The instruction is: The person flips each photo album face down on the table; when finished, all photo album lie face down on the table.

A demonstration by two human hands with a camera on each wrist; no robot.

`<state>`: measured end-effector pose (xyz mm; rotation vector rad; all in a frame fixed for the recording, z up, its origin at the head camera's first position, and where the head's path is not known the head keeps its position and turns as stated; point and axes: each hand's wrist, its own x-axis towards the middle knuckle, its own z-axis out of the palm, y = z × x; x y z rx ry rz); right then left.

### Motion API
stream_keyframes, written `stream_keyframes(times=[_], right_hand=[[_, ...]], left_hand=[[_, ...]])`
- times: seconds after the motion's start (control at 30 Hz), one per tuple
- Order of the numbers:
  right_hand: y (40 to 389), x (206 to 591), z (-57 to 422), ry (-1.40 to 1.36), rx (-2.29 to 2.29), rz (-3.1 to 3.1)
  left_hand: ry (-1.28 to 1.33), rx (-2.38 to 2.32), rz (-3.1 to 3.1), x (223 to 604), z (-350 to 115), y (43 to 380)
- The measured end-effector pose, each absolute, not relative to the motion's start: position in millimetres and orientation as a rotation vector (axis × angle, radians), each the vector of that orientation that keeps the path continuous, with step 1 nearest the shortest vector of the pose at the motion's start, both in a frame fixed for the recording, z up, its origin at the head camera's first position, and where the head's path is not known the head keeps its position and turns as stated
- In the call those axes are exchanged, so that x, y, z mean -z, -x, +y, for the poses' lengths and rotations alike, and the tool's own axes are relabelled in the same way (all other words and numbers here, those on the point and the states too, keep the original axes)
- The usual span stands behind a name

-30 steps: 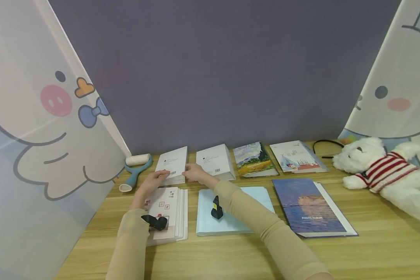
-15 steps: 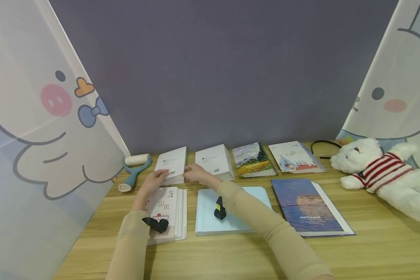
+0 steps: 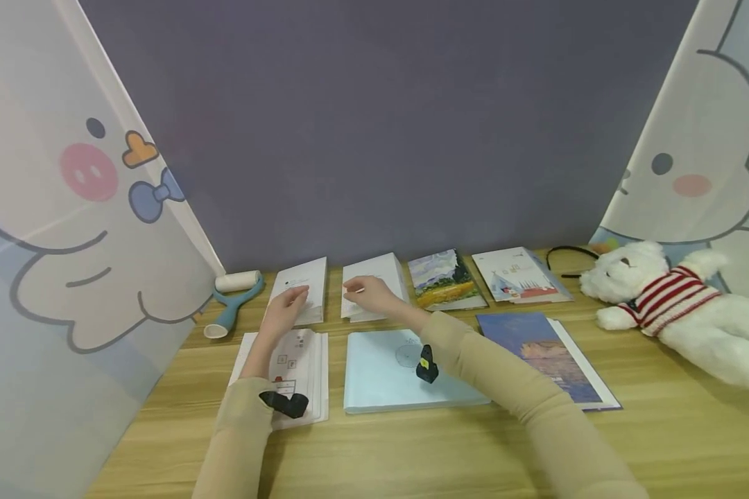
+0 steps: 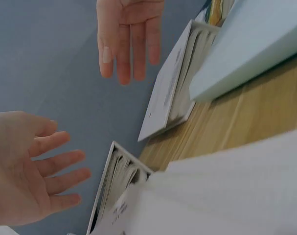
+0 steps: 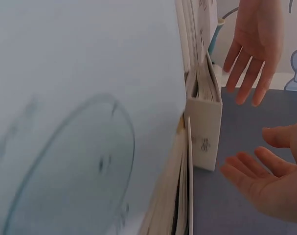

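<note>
In the head view my left hand [image 3: 281, 315] hovers over the near-left part of a white album [image 3: 317, 284] in the back row. My right hand [image 3: 374, 294] is raised above the neighbouring white album [image 3: 377, 267]. Both hands hold nothing; the left wrist view shows the left hand's fingers [image 4: 60, 166] spread loosely, clear of the albums. Relaxed and apart, the right hand's fingers [image 5: 251, 166] touch nothing in the right wrist view. Below my left forearm lies a stack of pale booklets [image 3: 308, 360]. A light blue album [image 3: 381, 388] lies under my right wrist.
Farther right in the back row are a landscape-painting album [image 3: 446, 281] and an illustrated white album [image 3: 514, 274]. A blue photo album [image 3: 530, 336] lies in front. A lint roller [image 3: 231, 305] is at left, a black headband [image 3: 568, 249] and white teddy bear [image 3: 668, 291] at right.
Both hands have lifted off the left white album. The right hand has moved rightward over the second white album, and its fingers have loosened. The head view has shifted slightly.
</note>
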<state>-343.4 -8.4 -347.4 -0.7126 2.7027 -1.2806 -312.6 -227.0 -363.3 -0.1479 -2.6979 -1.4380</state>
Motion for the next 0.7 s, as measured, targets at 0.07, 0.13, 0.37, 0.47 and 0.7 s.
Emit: stream_keyframes(times=[0.07,0.13,0.37,0.47,0.7], right_hand=[[342.7,341.9,0.6,0.736,1.281,2.74],[343.3,339.2,11.3,0.748,1.309,2.746],[336.5,329.3,61.2,0.757,1.327,2.745],[328.5,326.9,84.4,0.764,1.282,2.779],[310.8,330.1,133.3,0.833,1.192,2.841]], left_hand=[[0.158,1.457,-2.66,360.5,-221.2,311.0],[0.179,1.476,-2.631,358.5,-214.7,309.4],[0.291,1.452,-2.572,353.2,-189.5,309.3],[0.345,1.459,-2.563,353.9,-175.7,310.8],[0.475,1.541,-2.547,355.0,-139.7,310.0]])
